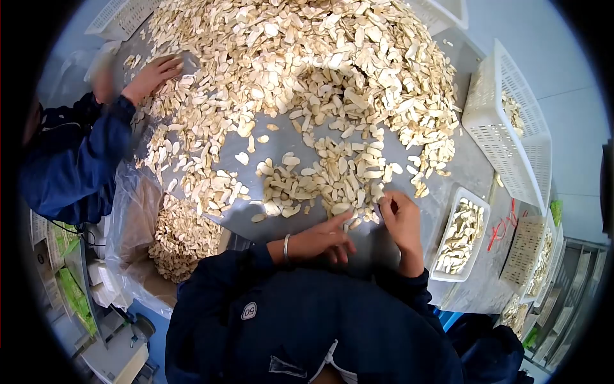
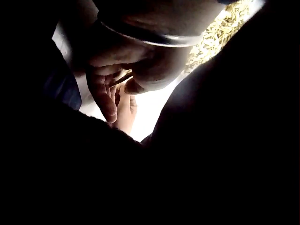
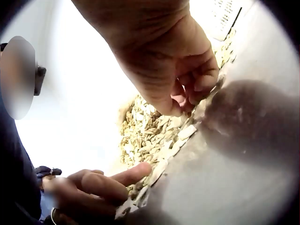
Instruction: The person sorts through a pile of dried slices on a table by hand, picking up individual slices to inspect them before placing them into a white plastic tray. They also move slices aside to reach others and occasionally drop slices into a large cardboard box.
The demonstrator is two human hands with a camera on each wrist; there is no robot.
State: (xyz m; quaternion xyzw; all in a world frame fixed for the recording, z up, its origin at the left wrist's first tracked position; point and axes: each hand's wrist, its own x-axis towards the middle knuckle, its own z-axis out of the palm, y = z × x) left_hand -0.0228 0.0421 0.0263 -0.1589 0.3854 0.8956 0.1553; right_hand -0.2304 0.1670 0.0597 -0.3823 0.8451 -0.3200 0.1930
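A small heap of pale dried slices (image 1: pixel 332 176) lies on the grey metal table in front of me. My right hand (image 1: pixel 401 221) is at its near right edge, fingers curled down and fingertips pinching at a slice. In the right wrist view those fingertips (image 3: pixel 180 110) meet the edge of the slices. My left hand (image 1: pixel 320 242), with a bracelet at the wrist, hovers by the near edge of the heap. Its index finger reaches toward the slices while the others bend loosely. The left wrist view is mostly dark, and sleeves hide much of it.
A large pile of slices (image 1: pixel 281 57) fills the far side. At right stand a white tray (image 1: pixel 436 274) of slices, red-handled scissors (image 1: pixel 495 233) and white perforated baskets (image 1: pixel 483 102). Another person's hand (image 1: pixel 150 78) touches the pile at left, above a plastic-lined box (image 1: pixel 125 217) of slices.
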